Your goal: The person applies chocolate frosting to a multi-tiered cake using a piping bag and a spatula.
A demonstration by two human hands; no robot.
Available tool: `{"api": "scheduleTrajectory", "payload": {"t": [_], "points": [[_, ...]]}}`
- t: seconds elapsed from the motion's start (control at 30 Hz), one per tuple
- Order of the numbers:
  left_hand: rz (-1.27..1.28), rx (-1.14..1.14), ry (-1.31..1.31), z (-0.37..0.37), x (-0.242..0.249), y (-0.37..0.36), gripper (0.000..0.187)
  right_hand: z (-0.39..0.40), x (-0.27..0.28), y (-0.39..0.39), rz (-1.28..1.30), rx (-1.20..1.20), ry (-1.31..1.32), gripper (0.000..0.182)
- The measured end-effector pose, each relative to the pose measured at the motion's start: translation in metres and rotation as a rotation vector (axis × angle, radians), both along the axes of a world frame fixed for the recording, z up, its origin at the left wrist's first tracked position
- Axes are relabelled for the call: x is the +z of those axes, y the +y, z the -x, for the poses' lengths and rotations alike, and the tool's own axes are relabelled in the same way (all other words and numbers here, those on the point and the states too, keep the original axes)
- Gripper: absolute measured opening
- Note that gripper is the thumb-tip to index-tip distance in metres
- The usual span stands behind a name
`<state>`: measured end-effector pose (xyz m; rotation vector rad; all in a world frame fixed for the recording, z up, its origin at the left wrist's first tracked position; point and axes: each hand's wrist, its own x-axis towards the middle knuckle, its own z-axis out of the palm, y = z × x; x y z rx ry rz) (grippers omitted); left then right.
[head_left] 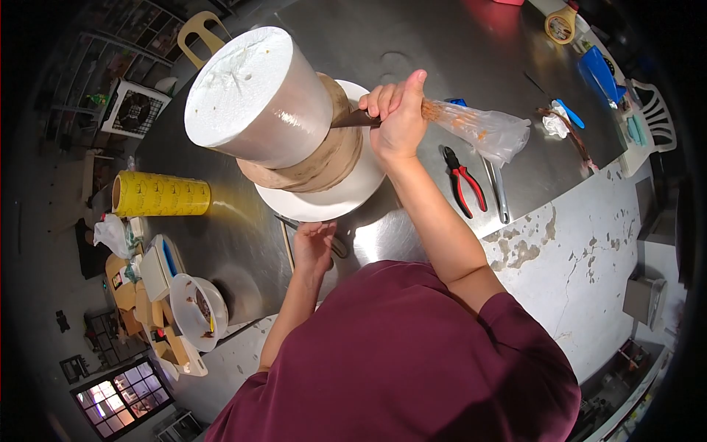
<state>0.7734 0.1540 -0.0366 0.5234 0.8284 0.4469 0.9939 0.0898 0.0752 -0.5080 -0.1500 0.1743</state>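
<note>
My right hand (400,118) is wrapped round a piping bag (479,131) filled with something dark brown. Its narrow end points left and meets the side of a brown-coated round tier (335,166); the twisted clear tail, smeared with brown, sticks out to the right. On that tier stands a wide white foam cylinder (239,85) with shiny clear film around its side. Both rest on a round white turntable (353,200). At the turntable's near rim, my left hand (315,241) has its fingers curled against the edge, their tips partly hidden.
Red-handled pliers (465,183) and a long metal tool (497,193) lie right of the turntable on the steel table (412,228). A yellow roll (162,194) and a white bowl (199,309) stand at the left. Tape (561,28) and a blue scoop (600,76) are far right.
</note>
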Motion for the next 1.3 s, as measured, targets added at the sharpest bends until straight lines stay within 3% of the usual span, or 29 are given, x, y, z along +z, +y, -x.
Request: {"api": "scheduleTrajectory", "payload": {"t": [0.1,0.23,0.43,1.13,1.3], "points": [[-0.005,0.032,0.026,-0.001,0.007,0.000,0.007,0.000,0.000,0.000,0.002,-0.001,-0.002,0.057],[-0.031,0.029,0.079,-0.003,0.014,0.000,0.007,-0.001,0.000,0.000,-0.004,-0.006,0.003,0.057],[-0.044,0.016,0.034,0.002,0.009,0.005,0.020,0.000,0.002,-0.001,0.004,-0.013,-0.010,0.054],[-0.094,0.044,0.051,0.004,0.023,0.023,0.023,-0.002,0.002,-0.001,-0.008,-0.014,0.009,0.055],[-0.096,0.088,0.067,0.004,0.024,0.031,0.032,-0.003,0.000,-0.001,-0.014,-0.015,0.006,0.058]]}}
